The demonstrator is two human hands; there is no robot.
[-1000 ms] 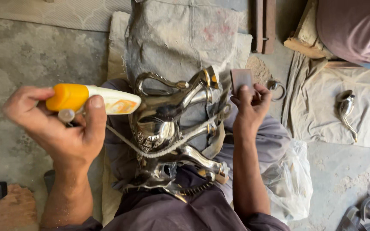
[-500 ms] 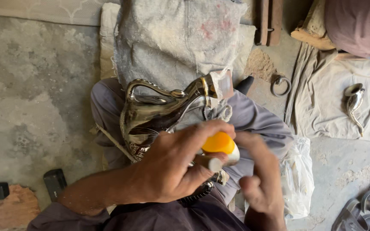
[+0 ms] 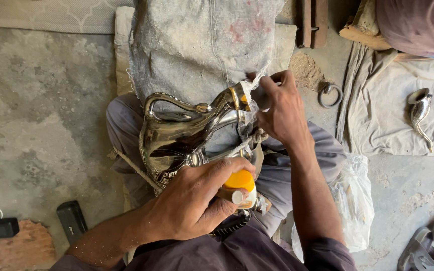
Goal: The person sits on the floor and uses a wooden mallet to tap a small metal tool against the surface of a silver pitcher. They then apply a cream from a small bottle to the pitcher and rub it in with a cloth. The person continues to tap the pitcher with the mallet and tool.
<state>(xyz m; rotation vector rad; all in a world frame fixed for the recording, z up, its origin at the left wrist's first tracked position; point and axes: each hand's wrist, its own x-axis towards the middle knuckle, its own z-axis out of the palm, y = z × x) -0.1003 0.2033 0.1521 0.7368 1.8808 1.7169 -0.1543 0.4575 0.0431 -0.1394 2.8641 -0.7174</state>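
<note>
Left hand (image 3: pixel 192 206) clamped on yellow-capped bottle (image 3: pixel 239 188), lower centre. Right hand (image 3: pixel 282 113) gripping cloth pad (image 3: pixel 257 95) against spout of silver ewer (image 3: pixel 182 135), long axis running toward upper right.

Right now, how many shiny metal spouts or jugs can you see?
2. A big shiny jug sits on the person's lap between the left hand and right hand. A small shiny spout piece lies on the cloth at right. Others may be hidden.
</note>
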